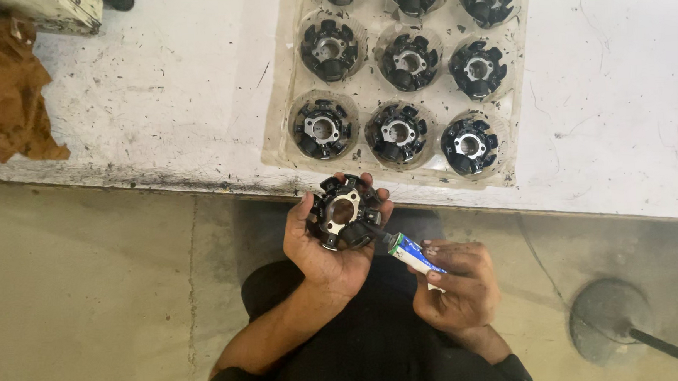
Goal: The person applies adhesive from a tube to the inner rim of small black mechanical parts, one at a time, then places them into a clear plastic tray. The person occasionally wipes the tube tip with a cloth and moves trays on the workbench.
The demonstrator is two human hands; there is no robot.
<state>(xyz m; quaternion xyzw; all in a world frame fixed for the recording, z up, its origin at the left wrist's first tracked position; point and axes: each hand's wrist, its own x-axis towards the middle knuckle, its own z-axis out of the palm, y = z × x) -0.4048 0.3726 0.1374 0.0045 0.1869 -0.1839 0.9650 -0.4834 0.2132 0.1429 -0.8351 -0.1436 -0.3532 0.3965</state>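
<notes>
My left hand (328, 253) cradles a round black stator core (345, 212) with several radial poles and a metal centre plate, just below the table's front edge. My right hand (461, 284) grips a small blue-and-white tube (409, 252) whose black nozzle touches the core's lower right side. On the table above lies a clear plastic tray (438, 92) holding several more black stator cores, each in a round pocket.
The white, scuffed table (164, 91) has a brown rag (5, 84) at its left end and a pale box-like object (59, 12) at the top left. Below are a concrete floor (90, 304) and a round grey base with a black rod (613, 323) at right.
</notes>
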